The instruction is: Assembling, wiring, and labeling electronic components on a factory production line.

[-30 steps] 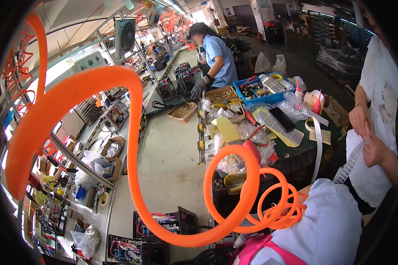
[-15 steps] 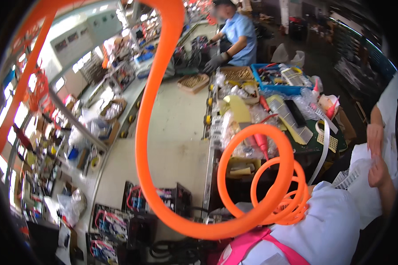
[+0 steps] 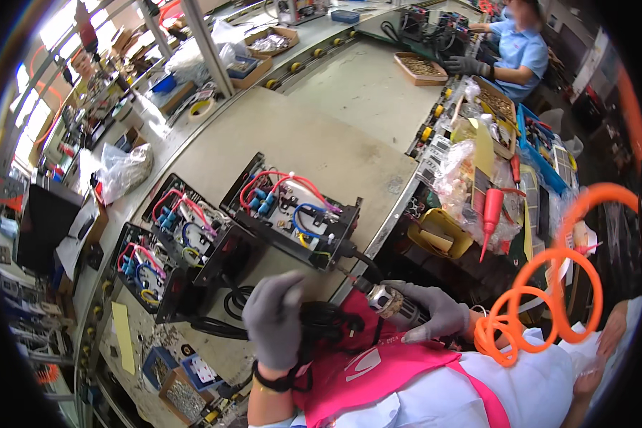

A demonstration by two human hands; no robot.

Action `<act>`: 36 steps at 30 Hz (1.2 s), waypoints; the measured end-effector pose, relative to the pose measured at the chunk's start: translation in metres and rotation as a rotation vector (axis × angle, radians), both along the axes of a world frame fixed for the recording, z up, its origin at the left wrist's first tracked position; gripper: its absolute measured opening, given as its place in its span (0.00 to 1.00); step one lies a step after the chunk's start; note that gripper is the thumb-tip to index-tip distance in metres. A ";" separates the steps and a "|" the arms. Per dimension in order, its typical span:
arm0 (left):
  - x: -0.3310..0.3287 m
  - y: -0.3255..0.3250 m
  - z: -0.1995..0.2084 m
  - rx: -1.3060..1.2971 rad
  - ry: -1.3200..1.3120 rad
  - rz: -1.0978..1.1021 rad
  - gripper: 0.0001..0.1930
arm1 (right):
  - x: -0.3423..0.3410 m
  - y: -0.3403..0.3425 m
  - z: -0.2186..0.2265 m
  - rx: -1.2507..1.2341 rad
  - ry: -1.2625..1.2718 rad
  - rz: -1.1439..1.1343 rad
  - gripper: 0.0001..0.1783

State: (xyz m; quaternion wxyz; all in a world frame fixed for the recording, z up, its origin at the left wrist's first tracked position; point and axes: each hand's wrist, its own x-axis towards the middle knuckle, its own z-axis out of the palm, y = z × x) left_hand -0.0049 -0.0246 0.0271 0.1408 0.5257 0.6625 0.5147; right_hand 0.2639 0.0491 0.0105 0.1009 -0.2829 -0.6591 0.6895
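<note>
My right hand (image 3: 439, 314), in a grey glove, is wrapped round a silver-and-black power screwdriver (image 3: 392, 303) in front of my pink apron. Its tip points toward the near corner of an open black electronic unit (image 3: 292, 214), which holds red and blue wires; whether they touch, I cannot tell. Lower left, my left hand (image 3: 272, 321), also gloved in grey, is raised with curled fingers; anything pinched in them is hidden. Thick black cables (image 3: 221, 326) lie beside it. Two similar open units (image 3: 189, 228) stand left of the first, all on the pale bench.
An orange coiled hose (image 3: 535, 307) hangs at my right. Past it are a red squeeze bottle (image 3: 491, 214), a yellow bin (image 3: 442, 232) and a blue tray (image 3: 538, 146). Small-parts boxes (image 3: 185, 392) sit lower left. A co-worker (image 3: 517, 53) works at the far right.
My view has swung, so the units now appear higher and nearer the middle. Both gloved hands and the screwdriver now show clearly. The orange hose no longer crosses the middle.
</note>
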 end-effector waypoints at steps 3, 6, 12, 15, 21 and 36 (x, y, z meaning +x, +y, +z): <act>0.007 0.030 -0.001 0.115 0.158 -0.021 0.08 | 0.002 0.002 -0.002 0.034 -0.030 -0.006 0.58; 0.007 0.042 -0.002 0.090 0.239 -0.028 0.08 | 0.003 0.003 -0.004 0.012 -0.038 0.000 0.58; -0.007 0.055 0.000 0.003 0.328 -0.149 0.07 | 0.002 0.005 -0.008 -0.068 -0.046 -0.003 0.59; -0.011 0.057 0.003 -0.054 0.345 -0.208 0.07 | 0.002 0.007 -0.007 -0.076 -0.050 0.006 0.59; -0.016 0.061 0.007 -0.070 0.356 -0.290 0.07 | 0.001 0.012 -0.004 -0.063 -0.088 0.041 0.60; -0.022 0.049 0.012 -0.166 0.282 -0.412 0.11 | 0.003 0.011 -0.002 -0.140 -0.087 0.015 0.58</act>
